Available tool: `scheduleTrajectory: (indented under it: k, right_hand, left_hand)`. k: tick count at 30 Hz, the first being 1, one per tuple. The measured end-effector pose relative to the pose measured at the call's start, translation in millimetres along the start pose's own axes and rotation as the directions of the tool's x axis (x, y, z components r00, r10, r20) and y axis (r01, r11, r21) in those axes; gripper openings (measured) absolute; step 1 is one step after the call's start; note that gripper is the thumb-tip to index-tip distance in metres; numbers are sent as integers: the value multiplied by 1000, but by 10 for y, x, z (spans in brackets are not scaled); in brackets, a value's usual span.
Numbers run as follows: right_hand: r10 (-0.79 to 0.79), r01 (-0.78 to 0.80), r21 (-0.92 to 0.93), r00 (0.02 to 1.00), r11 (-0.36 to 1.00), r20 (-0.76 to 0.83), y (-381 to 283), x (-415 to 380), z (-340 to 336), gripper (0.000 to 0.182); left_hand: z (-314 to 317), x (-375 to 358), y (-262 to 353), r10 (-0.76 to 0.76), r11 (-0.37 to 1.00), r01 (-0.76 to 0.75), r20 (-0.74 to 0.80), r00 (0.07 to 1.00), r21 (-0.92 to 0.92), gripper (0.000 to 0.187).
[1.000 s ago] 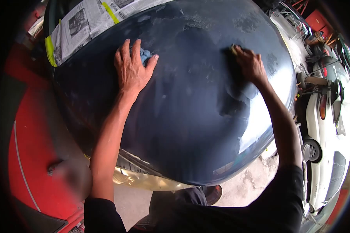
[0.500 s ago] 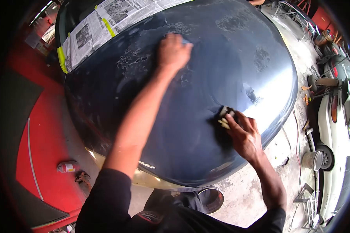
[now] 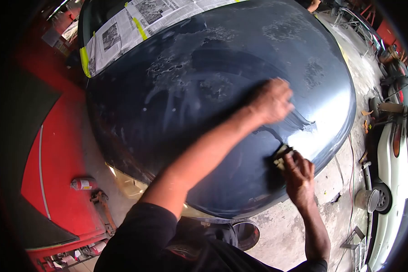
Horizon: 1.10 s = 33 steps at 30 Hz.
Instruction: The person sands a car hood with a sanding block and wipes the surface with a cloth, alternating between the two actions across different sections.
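A dark, curved car panel fills the middle, with dull, patchy marks on its surface and a wet streak near the bright reflection. My left hand is over the panel right of its middle, closed and smeared by motion; what it holds is hidden. Lower down, my right hand grips a small dark and pale yellowish block close to the panel's right part. Newspaper covers the upper left edge, fixed with yellow-green tape.
Red bodywork lies at the left, with a red bottle on it. To the right are a bucket, a white car and metal stands. Another person's arm shows at the top.
My left hand has swept right and down across the panel. My right hand sits slightly lower and farther right with the block. The whole view has shifted a little.
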State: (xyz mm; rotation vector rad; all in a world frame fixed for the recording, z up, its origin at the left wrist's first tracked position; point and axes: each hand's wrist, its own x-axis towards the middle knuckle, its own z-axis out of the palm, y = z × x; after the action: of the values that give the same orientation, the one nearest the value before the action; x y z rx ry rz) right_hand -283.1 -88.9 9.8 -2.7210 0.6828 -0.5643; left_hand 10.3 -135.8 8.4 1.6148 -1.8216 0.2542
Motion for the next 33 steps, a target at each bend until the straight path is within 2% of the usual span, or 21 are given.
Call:
scheduleTrajectory:
  k: [1,2,3,4,5,6,9,11,13,15,16,17,19,21,23,26,28,29,30,32,33]
  right_hand:
    - [-99,99,-18,995,995,17,-23,-1,90,64]
    - [-170,173,-43,984,984,57,-77,26,121,63]
    - [-241,248,-65,965,967,99,-131,71,150,62]
    - [-293,303,-56,946,951,140,-174,191,150,63]
    - [-310,317,-38,943,948,121,-199,360,188,64]
    - [-325,329,-21,940,944,102,-216,576,241,64]
    - [-370,370,-63,929,927,22,-159,1549,467,63]
    - [-356,348,-155,934,925,-29,-99,2406,635,50]
    - [-267,258,-182,963,949,-32,-171,3125,686,46]
    - [-252,232,-171,962,957,-106,-134,3555,888,43]
    - [-208,195,-157,976,968,-71,-224,3542,864,44]
    - [-158,151,-149,987,977,-35,-317,3469,812,45]
    - [-442,419,-256,896,871,-38,-333,2867,891,49]
    - [-482,487,-172,873,856,70,-561,2010,722,58]
    - [-571,581,-25,805,813,162,-700,1258,603,65]
    - [-660,665,25,736,747,150,-779,1306,561,68]
    - [-590,604,-120,797,788,130,-749,1852,716,62]
    - [-632,636,-126,771,761,80,-765,2295,820,59]
    - [-647,633,-258,761,730,37,-752,2685,934,58]
    - [-466,458,-231,884,859,19,-818,3336,1104,50]
    - [-489,473,-175,870,864,-64,-879,3523,1174,45]
  left_hand:
    - [-402,-82,-235,-89,996,90,17,996,-24,40]
    - [-581,-255,-566,-151,987,155,-113,982,31,39]
    - [-806,-463,-891,-243,957,266,-176,954,118,43]
    - [-1078,-670,-1163,-249,927,308,-266,931,213,44]
    - [-1441,-872,-1323,-366,874,410,-201,909,260,48]
    - [-1641,-1126,-1557,-421,830,482,-253,871,279,49]
    - [-2073,-1634,-1817,-460,729,578,-363,810,366,45]
    - [-2056,-1682,-1813,-440,709,592,-415,796,383,44]
    - [-2049,-1640,-1793,-447,699,599,-415,792,391,44]
    - [-2053,-1653,-1761,-455,688,607,-416,788,397,44]
    - [-2062,-1653,-1769,-451,690,603,-414,791,400,45]
    - [-2062,-1660,-1785,-446,696,596,-410,796,400,45]
    - [-2052,-1667,-1797,-441,696,597,-418,794,399,44]
    - [-2054,-1654,-1775,-437,701,590,-414,799,400,45]
    - [-2043,-1633,-1769,-428,698,588,-419,801,410,45]
    - [-2052,-1607,-1719,-427,698,591,-429,796,404,44]
    - [-2041,-1614,-1738,-425,695,602,-449,786,394,44]
    - [-2033,-1624,-1743,-405,697,596,-467,786,399,44]
    - [-2026,-1631,-1747,-402,701,594,-469,787,396,44]
    - [-2039,-1641,-1750,-409,700,595,-462,787,394,44]
    - [-2054,-1632,-1741,-420,700,595,-447,790,395,44]
